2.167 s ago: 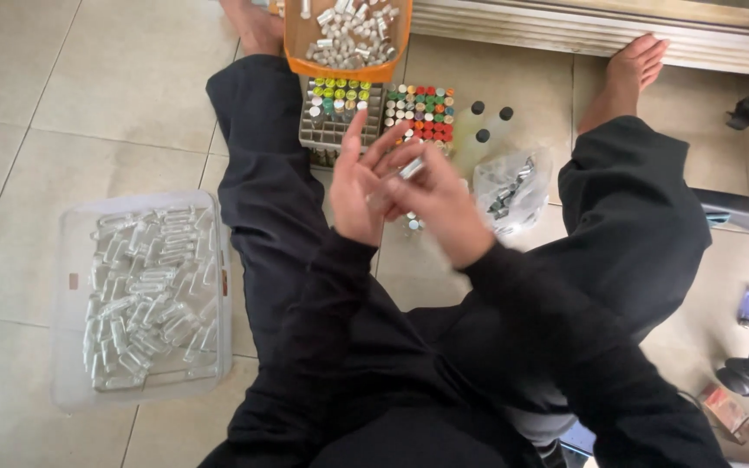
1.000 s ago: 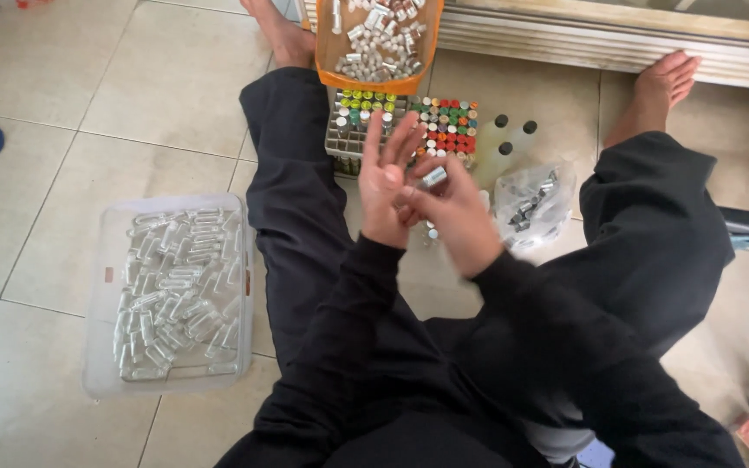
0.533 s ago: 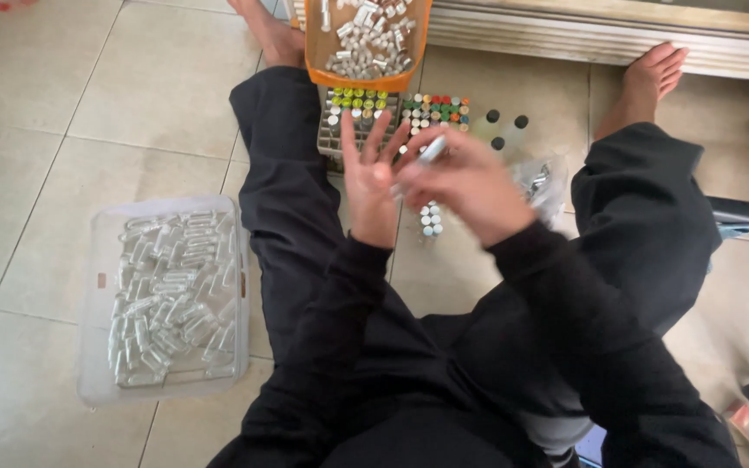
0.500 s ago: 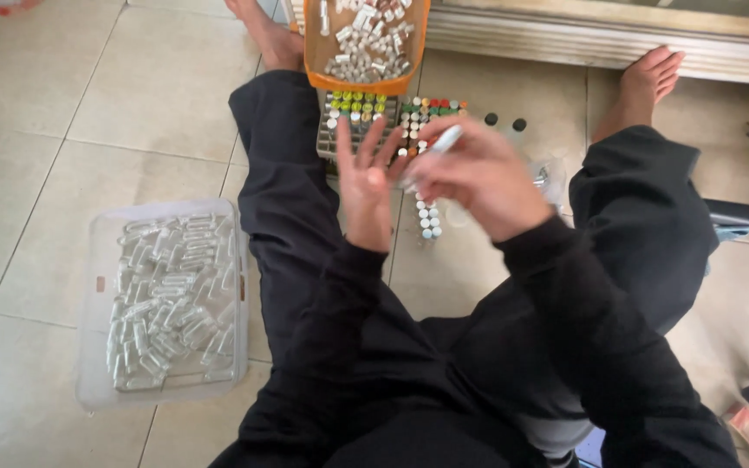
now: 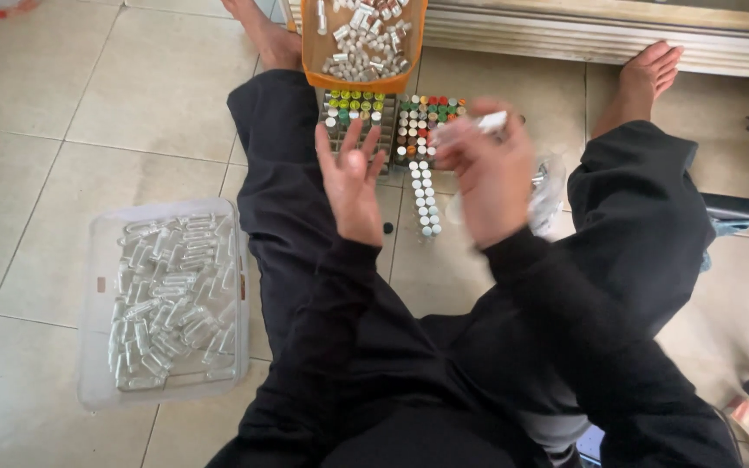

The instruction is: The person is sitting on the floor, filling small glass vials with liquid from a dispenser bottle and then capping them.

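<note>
Fingers (image 5: 359, 143) of the left hand (image 5: 350, 186) spread apart and empty, while the right hand (image 5: 485, 178) pinches a small clear vial (image 5: 477, 126).

Head view: against half a second ago, the right hand has lifted off toward the right and now blurs above the racks, its fingers closed on the vial, which is short, see-through and white-tipped; the left hand has stayed up, palm open, just beside it. Below lie two racks (image 5: 392, 126) of colour-capped vials, one row of white caps (image 5: 424, 199) on the floor, one orange tray (image 5: 361, 43) of loose vials ahead, one clear bin (image 5: 166, 299) of empty vials to the left, and one clear bag (image 5: 548, 191) by the right knee.
</note>
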